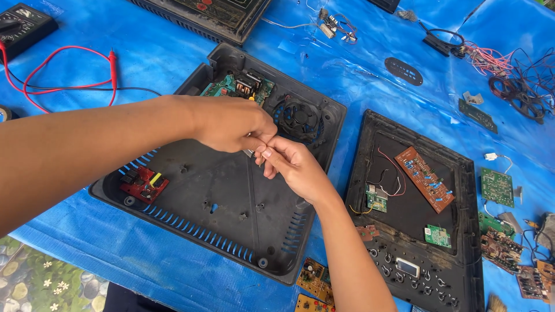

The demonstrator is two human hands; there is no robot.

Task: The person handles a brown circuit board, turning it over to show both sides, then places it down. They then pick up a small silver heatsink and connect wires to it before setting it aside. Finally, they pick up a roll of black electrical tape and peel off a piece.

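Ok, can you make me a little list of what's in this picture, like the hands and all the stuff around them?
left hand: fingers pinched on something tiny, too small to tell
right hand: fingertips meet the left hand's, above the tray
black plastic tray: open casing on the blue sheet
inside tray: fan, green circuit board, red board
second black panel: to the right, holds a brown board and small green boards
top left: meter with red lead
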